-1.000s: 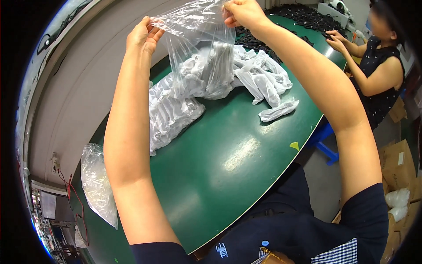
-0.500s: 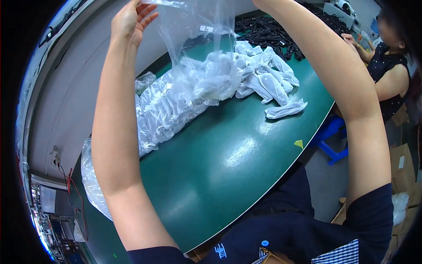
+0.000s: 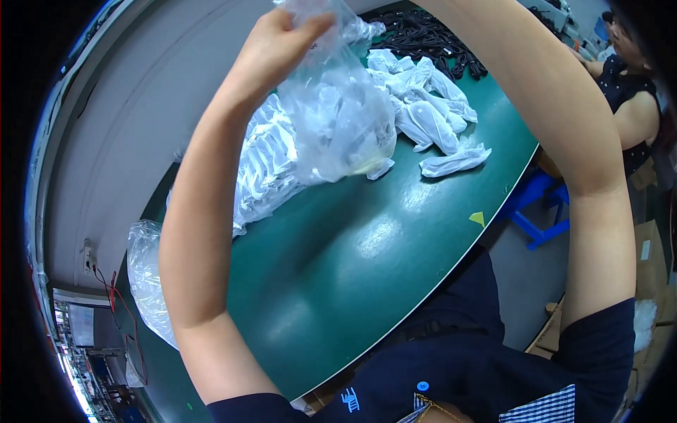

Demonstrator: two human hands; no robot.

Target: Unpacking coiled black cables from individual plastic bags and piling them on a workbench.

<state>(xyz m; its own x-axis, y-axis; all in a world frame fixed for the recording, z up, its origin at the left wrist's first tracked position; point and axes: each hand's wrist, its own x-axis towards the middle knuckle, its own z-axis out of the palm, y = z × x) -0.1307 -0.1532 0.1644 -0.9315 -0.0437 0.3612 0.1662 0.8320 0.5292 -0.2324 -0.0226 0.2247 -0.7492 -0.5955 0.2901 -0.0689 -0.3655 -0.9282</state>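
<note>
A large clear plastic bag [image 3: 345,127] hangs above the green table [image 3: 374,243] with white wrapped packets inside, its lower end close to the tabletop. My left hand [image 3: 278,53] is closed on the upper part of this bag; some of its fingers are hidden. My right forearm runs out past the top edge, so that hand is out of sight. Beside the bag lies a packed row of white packets [image 3: 264,169]. Loose white packets [image 3: 430,127] are heaped to its right, and a single packet [image 3: 455,162] lies nearer to me.
Coiled black cables [image 3: 423,39] are piled at the far side. Another clear bag [image 3: 148,275] droops over the left part of the table. At the right sits a person [image 3: 635,99], near a blue stool [image 3: 536,211] and cardboard boxes [image 3: 649,261].
My left hand has moved right and slightly down with the bag. The bag has shifted a little nearer to me and bunched up. My right hand has left the view at the top.
</note>
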